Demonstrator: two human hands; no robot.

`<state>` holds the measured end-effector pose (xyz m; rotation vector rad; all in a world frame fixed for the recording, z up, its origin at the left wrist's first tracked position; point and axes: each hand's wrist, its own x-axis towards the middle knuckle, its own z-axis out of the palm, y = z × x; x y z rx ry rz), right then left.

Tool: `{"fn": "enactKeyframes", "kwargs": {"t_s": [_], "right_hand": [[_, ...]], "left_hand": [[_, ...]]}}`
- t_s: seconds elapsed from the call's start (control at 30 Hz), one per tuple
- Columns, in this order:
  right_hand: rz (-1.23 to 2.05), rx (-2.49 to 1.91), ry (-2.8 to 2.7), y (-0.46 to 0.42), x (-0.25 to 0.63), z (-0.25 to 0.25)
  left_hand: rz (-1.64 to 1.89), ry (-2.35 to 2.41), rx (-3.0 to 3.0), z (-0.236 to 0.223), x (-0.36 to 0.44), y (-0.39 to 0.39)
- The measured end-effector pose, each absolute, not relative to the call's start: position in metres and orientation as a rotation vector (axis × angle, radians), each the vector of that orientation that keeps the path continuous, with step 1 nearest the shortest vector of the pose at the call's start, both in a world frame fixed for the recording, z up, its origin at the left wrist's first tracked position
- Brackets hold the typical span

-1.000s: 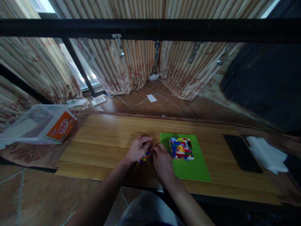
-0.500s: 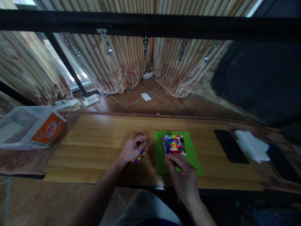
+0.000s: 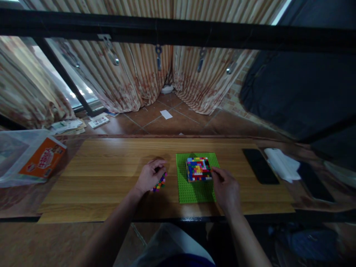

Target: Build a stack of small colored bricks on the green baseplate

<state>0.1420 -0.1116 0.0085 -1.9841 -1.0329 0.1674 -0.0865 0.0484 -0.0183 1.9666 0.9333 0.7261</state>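
A block built of many-coloured toy bricks (image 3: 198,170) stands on a green studded baseplate (image 3: 191,194). My right hand (image 3: 227,188) is at the block's right side, thumb and forefinger pinched together against its edge. Whatever lies between those fingertips is too small to make out. To the left of the baseplate, my left hand (image 3: 150,176) rests on the table with curved fingers, a gap showing between thumb and forefinger. It cups the far left side of a small pile of loose coloured bricks (image 3: 159,183), partly hiding it.
The wooden tabletop (image 3: 111,163) carries a black flat slab (image 3: 260,166) on the right, beside a white folded packet (image 3: 281,163). A clear plastic bin (image 3: 16,148) with an orange label sits at the left. A dark horizontal bar (image 3: 178,27) crosses above.
My right hand has gone from the loose bricks to the block's front edge, then round to its right side. My left hand has stayed by the pile. The view has shifted rightward.
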Motion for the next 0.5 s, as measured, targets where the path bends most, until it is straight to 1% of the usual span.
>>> {"fn": "enactKeyframes", "kwargs": {"t_s": [0.3, 0.4, 0.5], "right_hand": [[0.31, -1.949, -0.848, -0.107, 0.143, 0.008], [0.383, -1.853, -0.734, -0.103, 0.144, 0.007], [0.528, -1.68, -0.538, -0.1, 0.145, 0.005]], "left_hand": [[0.745, 0.944, 1.994, -0.02, -0.086, 0.05], [0.739, 0.957, 1.993, -0.019, -0.086, 0.05], [0.715, 0.961, 1.954, -0.018, -0.085, 0.049]]}}
